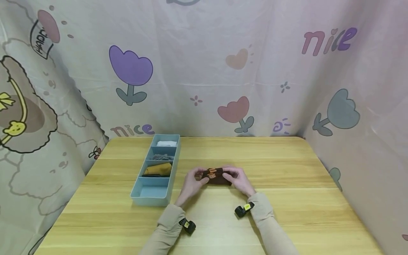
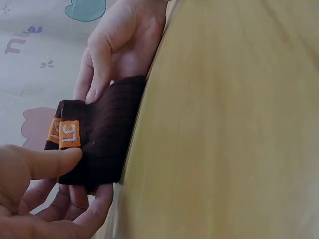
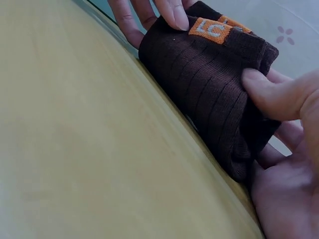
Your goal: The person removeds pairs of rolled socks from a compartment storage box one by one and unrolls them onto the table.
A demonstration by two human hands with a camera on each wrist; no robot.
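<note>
From the head view the brown socks [image 1: 216,176] look tiny and half hidden by both hands. The wrist views show orange labels [image 3: 212,29] on the folded bundle. The left hand [image 1: 193,181] and right hand [image 1: 238,179] pinch its ends on the table [image 1: 287,212]. A blue tray [image 1: 140,196] sits just left.

— What carries it all?
— A pale wooden desk [image 1: 287,198].
— And on it?
— A blue divided tray [image 1: 143,196] sits just left of the left hand [image 1: 191,184]. Between both hands, a folded dark brown sock bundle [image 1: 216,176] with orange labels rests on the wood.
</note>
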